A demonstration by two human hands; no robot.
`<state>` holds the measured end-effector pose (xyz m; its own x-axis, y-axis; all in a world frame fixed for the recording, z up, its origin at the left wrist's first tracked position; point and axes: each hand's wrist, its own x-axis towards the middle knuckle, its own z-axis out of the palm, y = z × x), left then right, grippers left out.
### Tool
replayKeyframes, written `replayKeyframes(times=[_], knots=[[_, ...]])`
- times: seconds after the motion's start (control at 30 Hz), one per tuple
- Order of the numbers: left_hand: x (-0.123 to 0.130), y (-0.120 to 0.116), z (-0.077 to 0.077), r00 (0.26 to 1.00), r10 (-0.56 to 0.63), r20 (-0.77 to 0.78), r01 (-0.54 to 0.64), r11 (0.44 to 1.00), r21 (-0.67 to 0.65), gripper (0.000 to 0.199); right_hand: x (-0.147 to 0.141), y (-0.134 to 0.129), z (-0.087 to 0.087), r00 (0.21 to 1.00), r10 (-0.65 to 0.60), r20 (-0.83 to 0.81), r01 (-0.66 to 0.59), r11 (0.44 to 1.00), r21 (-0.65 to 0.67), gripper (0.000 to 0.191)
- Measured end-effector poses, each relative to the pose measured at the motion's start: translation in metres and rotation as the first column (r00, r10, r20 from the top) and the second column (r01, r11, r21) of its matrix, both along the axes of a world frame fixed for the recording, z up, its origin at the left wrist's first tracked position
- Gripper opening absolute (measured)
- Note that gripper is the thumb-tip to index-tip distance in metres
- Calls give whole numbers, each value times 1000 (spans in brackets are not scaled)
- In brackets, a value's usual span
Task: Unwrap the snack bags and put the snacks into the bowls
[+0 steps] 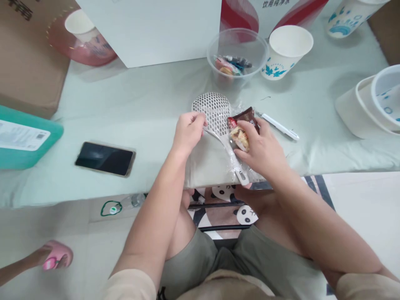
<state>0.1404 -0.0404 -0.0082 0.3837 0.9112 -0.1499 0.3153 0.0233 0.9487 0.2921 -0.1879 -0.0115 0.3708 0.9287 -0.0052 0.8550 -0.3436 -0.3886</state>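
Note:
A perforated skimmer [212,109] with a pale handle lies flat near the table's front edge, partly covered by a clear plastic bag [208,156]. My left hand [189,130] pinches the bag film beside the skimmer's round head. To the right of the handle, my right hand [264,143] has its fingers closed around a clear-wrapped nougat-like snack [239,138]. A brown snack packet [248,116] with a red part lies just behind that snack, partly hidden by my fingers. A white pen-like tool [278,126] rests to the right.
Behind the skimmer stand a clear plastic bowl [237,50] of small items and a paper cup [289,50]. White containers [356,109] are at the right. A phone [105,158] and a green box [25,137] lie left. A white carton [168,29] borders the back. Another person's pink shoe [58,255] shows below.

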Motion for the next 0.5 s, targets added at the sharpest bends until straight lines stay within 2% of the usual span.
replayKeyframes(times=[0.27,0.33,0.5], knots=[[-8,3,-3,1000,24,-1,-24,999,27,26,51,-6,-7,973,87,-216,-52,985,164,77],[-8,4,-3,999,32,-7,-32,999,26,26,51,-7,-8,973,71,-220,-32,984,173,79],[-2,3,-3,999,39,-8,-39,999,8,26,24,-6,-6,999,-21,-46,24,996,84,78]])
